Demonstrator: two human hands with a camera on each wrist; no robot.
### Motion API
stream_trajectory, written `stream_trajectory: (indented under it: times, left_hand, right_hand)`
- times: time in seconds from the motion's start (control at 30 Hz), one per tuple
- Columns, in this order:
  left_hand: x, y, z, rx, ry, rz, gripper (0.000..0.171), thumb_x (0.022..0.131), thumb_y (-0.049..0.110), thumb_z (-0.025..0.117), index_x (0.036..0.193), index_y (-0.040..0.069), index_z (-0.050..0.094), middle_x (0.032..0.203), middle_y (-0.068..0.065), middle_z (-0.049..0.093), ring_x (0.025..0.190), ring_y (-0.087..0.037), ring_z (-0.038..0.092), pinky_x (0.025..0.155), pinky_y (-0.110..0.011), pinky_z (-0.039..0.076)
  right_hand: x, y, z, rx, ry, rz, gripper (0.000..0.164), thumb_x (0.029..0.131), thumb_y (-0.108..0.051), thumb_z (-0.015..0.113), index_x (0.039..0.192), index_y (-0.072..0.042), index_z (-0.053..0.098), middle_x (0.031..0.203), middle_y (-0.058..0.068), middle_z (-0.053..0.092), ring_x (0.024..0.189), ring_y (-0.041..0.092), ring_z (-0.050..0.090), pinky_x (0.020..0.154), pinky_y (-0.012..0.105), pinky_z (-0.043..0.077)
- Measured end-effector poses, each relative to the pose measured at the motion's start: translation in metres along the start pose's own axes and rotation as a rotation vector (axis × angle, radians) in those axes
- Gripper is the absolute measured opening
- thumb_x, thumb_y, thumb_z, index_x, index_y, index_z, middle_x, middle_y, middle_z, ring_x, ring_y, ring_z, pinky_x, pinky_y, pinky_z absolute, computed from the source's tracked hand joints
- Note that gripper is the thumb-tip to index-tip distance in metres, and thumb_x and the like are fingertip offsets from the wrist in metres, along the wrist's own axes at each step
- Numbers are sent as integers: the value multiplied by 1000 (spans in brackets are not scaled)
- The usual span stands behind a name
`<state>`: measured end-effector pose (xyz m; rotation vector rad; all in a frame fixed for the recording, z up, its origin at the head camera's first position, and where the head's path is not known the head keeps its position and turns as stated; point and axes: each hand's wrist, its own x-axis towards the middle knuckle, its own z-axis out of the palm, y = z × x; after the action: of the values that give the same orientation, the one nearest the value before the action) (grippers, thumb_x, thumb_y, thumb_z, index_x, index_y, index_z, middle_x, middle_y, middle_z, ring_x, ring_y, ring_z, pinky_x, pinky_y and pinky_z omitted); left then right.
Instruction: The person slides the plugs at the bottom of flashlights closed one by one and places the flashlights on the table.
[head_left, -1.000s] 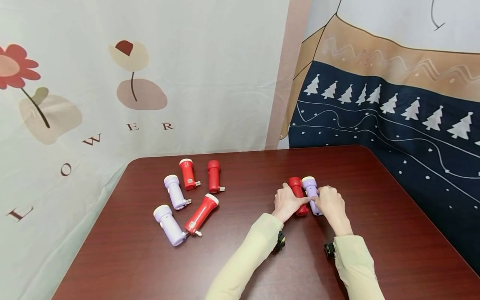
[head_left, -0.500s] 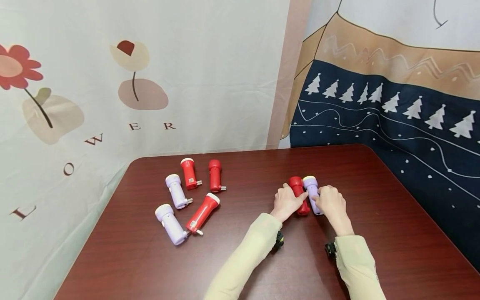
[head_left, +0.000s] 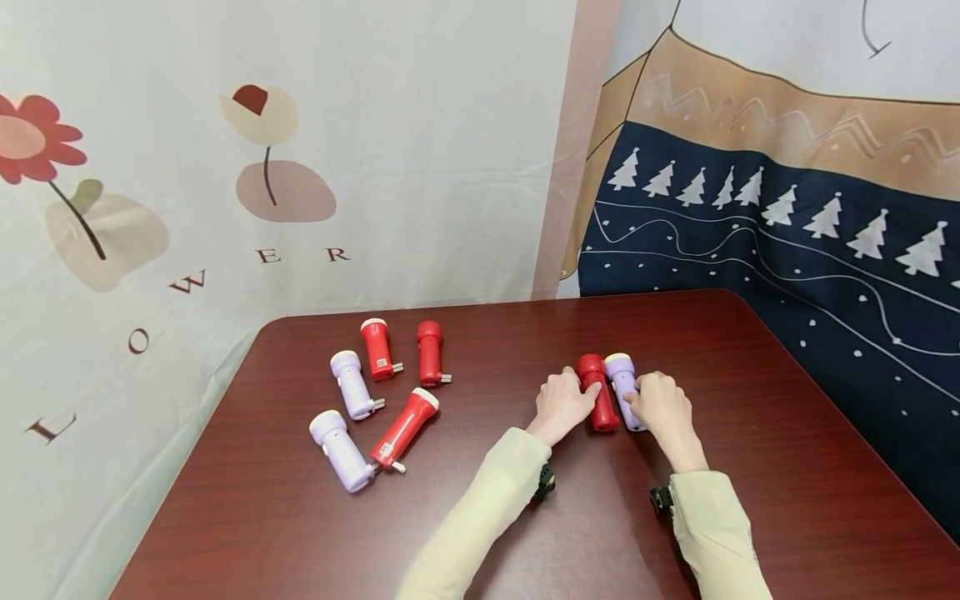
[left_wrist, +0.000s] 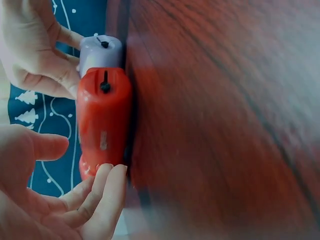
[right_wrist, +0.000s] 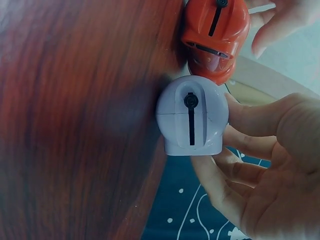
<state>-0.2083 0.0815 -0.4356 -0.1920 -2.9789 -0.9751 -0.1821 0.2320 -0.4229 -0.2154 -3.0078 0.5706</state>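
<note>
On the right half of the table, a red flashlight (head_left: 603, 414) and a lavender flashlight (head_left: 622, 377) lie side by side, heads toward the far edge. My right hand (head_left: 664, 414) holds the lavender one; in the right wrist view its thumb and fingers curl round the lavender body (right_wrist: 212, 112). My left hand (head_left: 561, 408) is at the red flashlight's left side. In the left wrist view, the left fingers (left_wrist: 107, 200) are nearly straight, their tips at the red body (left_wrist: 104, 117), while the thumb stands apart from it.
Toward the table's left lie three more red flashlights, one near the back (head_left: 377, 350), one beside it (head_left: 430, 354) and one nearer (head_left: 405, 429). Two lavender flashlights (head_left: 351, 385) (head_left: 341, 450) lie left of them, plug prongs exposed. Printed cloth (head_left: 450, 167) hangs behind the brown table (head_left: 540, 542).
My left hand has drawn back slightly to the left, its thumb coming off the red flashlight's top. The right hand stays on the lavender flashlight. Both flashlights lie where they were.
</note>
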Motion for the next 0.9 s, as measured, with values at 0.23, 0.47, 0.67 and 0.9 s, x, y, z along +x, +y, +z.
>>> stream_trajectory:
  times: [0.23, 0.47, 0.67, 0.9]
  left_hand:
    - [-6, -16, -18, -2, 39, 68, 29, 87, 38, 63, 90, 9, 63, 84, -10, 70, 75, -30, 68, 57, -35, 50]
    - [-13, -39, -39, 63, 110, 97, 29, 87, 36, 63, 94, 8, 63, 87, -8, 71, 78, -32, 68, 59, -38, 51]
    - [-23, -67, -62, 118, 135, 100, 30, 86, 33, 64, 99, 6, 62, 89, -10, 68, 81, -35, 67, 63, -43, 51]
    - [-38, -95, -88, 255, 263, 121, 30, 80, 25, 72, 100, 5, 61, 88, -13, 64, 77, -35, 63, 59, -44, 51]
  right_hand:
    - [1, -1, -1, -3, -8, 9, 28, 85, -21, 66, 103, 2, 67, 101, 30, 63, 81, 47, 63, 63, 53, 50]
    - [3, 0, 1, -6, 1, 8, 26, 85, -21, 65, 99, 1, 67, 98, 31, 63, 80, 47, 63, 61, 52, 49]
    - [2, 1, 1, -5, 1, 6, 26, 85, -21, 66, 99, 1, 67, 98, 30, 63, 79, 46, 63, 60, 51, 49]
    - [1, 0, 0, 1, 2, 2, 28, 86, -21, 65, 101, 2, 67, 99, 30, 63, 81, 46, 63, 62, 52, 50]
